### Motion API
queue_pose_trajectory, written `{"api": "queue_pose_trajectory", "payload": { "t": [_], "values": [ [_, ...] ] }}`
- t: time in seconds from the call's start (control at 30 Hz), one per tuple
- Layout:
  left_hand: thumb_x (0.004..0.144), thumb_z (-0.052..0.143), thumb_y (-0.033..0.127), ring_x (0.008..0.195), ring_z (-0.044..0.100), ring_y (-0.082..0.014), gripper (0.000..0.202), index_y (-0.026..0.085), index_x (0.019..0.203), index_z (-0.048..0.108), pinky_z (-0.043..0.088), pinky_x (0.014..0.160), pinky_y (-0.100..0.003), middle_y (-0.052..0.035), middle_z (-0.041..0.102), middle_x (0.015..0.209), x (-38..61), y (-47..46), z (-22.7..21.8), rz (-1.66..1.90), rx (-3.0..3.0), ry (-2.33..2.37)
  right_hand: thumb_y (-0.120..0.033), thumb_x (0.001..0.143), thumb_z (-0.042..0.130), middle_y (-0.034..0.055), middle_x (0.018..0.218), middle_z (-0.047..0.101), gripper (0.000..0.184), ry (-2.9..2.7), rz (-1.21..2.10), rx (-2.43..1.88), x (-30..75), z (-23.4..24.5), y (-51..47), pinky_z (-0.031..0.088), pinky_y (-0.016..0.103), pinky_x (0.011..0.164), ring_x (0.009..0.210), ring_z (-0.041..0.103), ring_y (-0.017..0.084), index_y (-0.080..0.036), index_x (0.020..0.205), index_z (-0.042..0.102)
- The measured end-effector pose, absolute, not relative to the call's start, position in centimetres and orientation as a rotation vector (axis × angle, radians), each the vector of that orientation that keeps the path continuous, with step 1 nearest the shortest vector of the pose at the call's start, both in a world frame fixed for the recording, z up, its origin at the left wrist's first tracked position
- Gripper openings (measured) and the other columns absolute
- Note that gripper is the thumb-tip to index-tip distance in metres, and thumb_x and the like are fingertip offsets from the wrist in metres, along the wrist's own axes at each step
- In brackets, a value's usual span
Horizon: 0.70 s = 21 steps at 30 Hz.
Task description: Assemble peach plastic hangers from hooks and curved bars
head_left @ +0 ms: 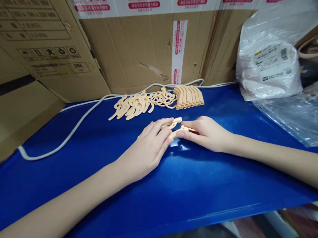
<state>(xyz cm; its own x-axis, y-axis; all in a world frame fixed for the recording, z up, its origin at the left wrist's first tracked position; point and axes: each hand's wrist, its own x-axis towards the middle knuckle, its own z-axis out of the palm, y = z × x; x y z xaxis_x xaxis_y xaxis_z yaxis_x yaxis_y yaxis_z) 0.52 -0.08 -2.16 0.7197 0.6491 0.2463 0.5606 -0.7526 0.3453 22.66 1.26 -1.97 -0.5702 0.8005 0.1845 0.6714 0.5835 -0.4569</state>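
Over the middle of the blue table, my left hand [149,144] is closed, palm down, around cream plastic pieces, perhaps folding clothes-hanger parts. A curved cream piece [177,120] with a squared end sticks out past its fingers. My right hand [208,132] pinches a cream piece with a knob [183,128] between thumb and index finger, close against the left hand's pieces. Fingers hide how they join. Behind the hands lie a heap of curved cream arms [136,104], a tangle of hook-shaped pieces [161,97] and a neat row of hollow curved pieces [190,96].
Cardboard boxes [143,44] wall off the back and left of the blue table [193,199]. A white cable [76,129] runs along the back and curls down the left. Clear plastic packaging [269,69] with a label sits at the back right.
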Motion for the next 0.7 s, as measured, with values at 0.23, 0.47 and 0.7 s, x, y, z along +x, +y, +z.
{"api": "queue_pose_trajectory", "payload": {
  "t": [0.23, 0.47, 0.7],
  "values": [
    [0.103, 0.027, 0.028, 0.139, 0.033, -0.0201, 0.027, 0.019, 0.112, 0.050, 0.029, 0.117, -0.046, -0.0114, 0.039, 0.146, 0.60, 0.02, -2.21, 0.535, 2.687, 0.972, -0.059, 0.096, 0.036, -0.0035, 0.059, 0.050, 0.052, -2.411, 0.532, -1.246, 22.47, -1.78, 1.22, 0.024, 0.025, 0.055, 0.051, 0.040, 0.009, -0.017, 0.081, 0.063],
    [0.103, 0.027, 0.029, 0.139, 0.033, -0.0207, 0.027, 0.019, 0.112, 0.050, 0.030, 0.116, -0.045, -0.0094, 0.040, 0.145, 0.49, 0.08, -2.26, 0.556, 2.687, 0.977, -0.063, 0.092, 0.041, -0.0058, 0.054, 0.038, 0.056, -2.316, 0.624, -1.279, 22.52, -1.89, 1.40, 0.021, 0.025, 0.051, 0.053, 0.031, 0.008, -0.017, 0.060, 0.045],
    [0.104, 0.028, 0.027, 0.139, 0.032, -0.0191, 0.025, 0.020, 0.115, 0.050, 0.028, 0.117, -0.045, -0.0077, 0.040, 0.145, 0.64, 0.06, -2.38, 0.589, 2.675, 0.975, -0.062, 0.093, 0.040, -0.0058, 0.055, 0.036, 0.054, -2.307, 0.636, -1.248, 22.62, -2.01, 1.47, 0.020, 0.025, 0.051, 0.053, 0.029, 0.008, -0.018, 0.061, 0.043]
  ]
}}
